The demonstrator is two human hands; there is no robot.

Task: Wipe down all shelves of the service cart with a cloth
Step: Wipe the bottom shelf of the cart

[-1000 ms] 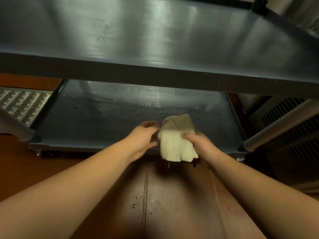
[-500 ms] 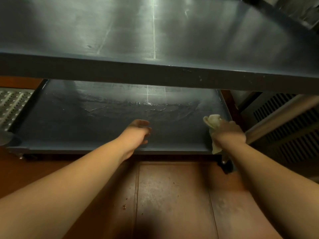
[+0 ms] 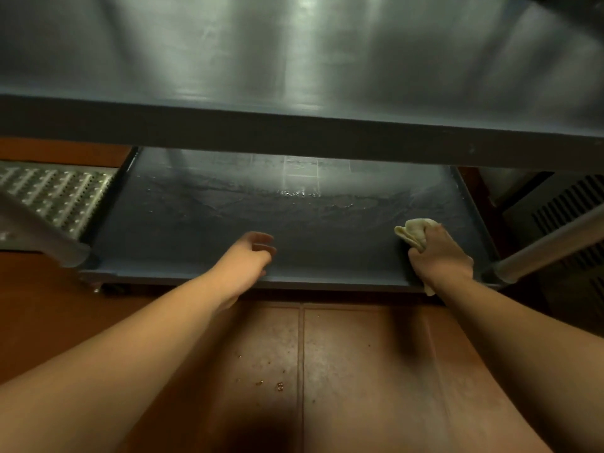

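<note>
Two dark cart shelves show: a top shelf [image 3: 294,60] and a wet lower shelf [image 3: 261,217]. One cloth [image 3: 414,233] sits on the lower shelf's right side, bunched in the right hand [image 3: 439,256]. The left hand [image 3: 246,259] holds nothing, fingers loosely curled.

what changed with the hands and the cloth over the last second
The right hand carried the cloth from the middle front of the lower shelf to its right end, still gripping it bunched. The left hand let go of the cloth and now hangs loosely curled over the front edge, holding nothing. The upper shelf is unchanged.
</note>
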